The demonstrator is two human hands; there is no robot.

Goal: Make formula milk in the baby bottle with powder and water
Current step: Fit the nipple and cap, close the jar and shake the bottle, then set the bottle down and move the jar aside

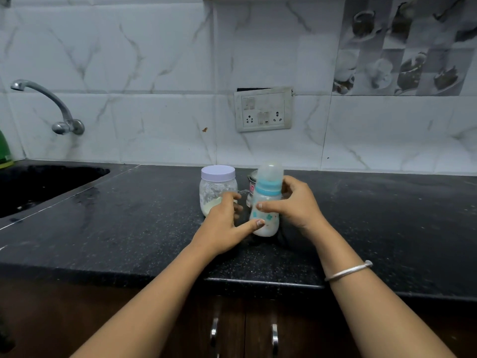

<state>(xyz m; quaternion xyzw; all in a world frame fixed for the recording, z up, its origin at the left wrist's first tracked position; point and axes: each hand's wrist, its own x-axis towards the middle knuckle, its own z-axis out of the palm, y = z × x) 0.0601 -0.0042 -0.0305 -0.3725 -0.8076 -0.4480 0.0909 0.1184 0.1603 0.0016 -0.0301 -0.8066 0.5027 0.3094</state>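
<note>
I see the baby bottle [268, 187] upright on the desk [129, 215] between my hands. My right hand [296, 205] curls round it, thumb across the front. My left hand [222, 223] is loosely curled, with only the thumb tip touching the bottle's base.

Bangle [348, 270]: thin, silver-white, plain round band on right forearm [387, 319]; small knob-like swelling at upper right end; faint shine along band. Above bangle: bare wrist, then right hand [296, 205], bare, short trimmed thumbnail showing at tip. Below bangle: uncovered skin down to frame bottom. Left of bangle: left forearm [154, 293], likewise uncovered, slim, narrowing toward wrist. Up-left of bangle: left hand [222, 223], bare, short pale thumbnail. Fingertips of both hands slightly blurred.
</note>
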